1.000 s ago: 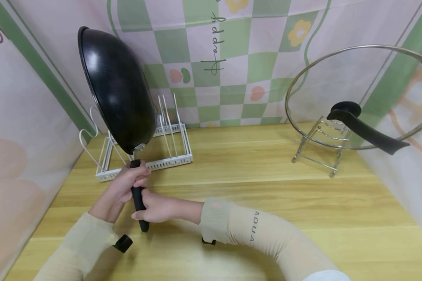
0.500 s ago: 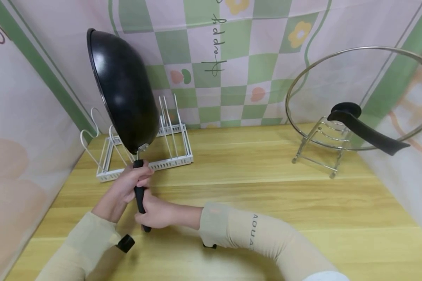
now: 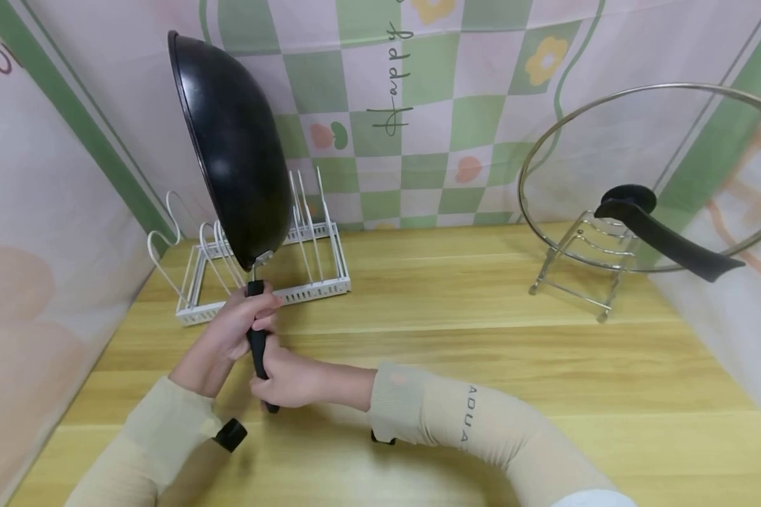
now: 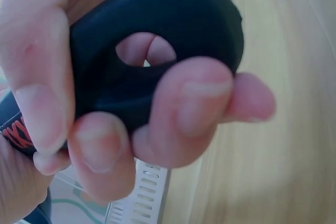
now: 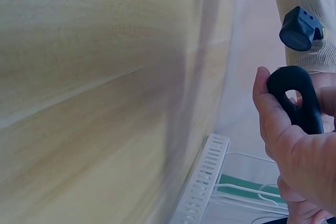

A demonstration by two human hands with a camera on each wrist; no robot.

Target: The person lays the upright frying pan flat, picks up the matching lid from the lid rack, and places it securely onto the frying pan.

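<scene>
A black wok point(image 3: 237, 141) is held up on its edge over the white wire rack point(image 3: 311, 290), its rounded underside facing right and its rim to the left. My left hand point(image 3: 237, 324) grips the upper part of its black handle point(image 3: 257, 345), close below the metal joint. Lower down, my right hand point(image 3: 292, 377) grips the same handle near its end. The handle's looped end point(image 5: 296, 93) with its hanging hole shows in the right wrist view, fingers and thumb around it. In the left wrist view, curled fingers point(image 4: 194, 108) overlap that looped end.
On the right, a glass lid point(image 3: 653, 176) with a black knob and long black grip leans in a small metal stand point(image 3: 577, 264). A checked cloth point(image 3: 418, 127) hangs behind the wooden table point(image 3: 450, 310). White wire dividers point(image 3: 165, 246) rise from the rack.
The wok and both hands have shifted to the right over the rack. The wok has turned a little more upright and slimmer in view. Both hands keep their hold on the handle.
</scene>
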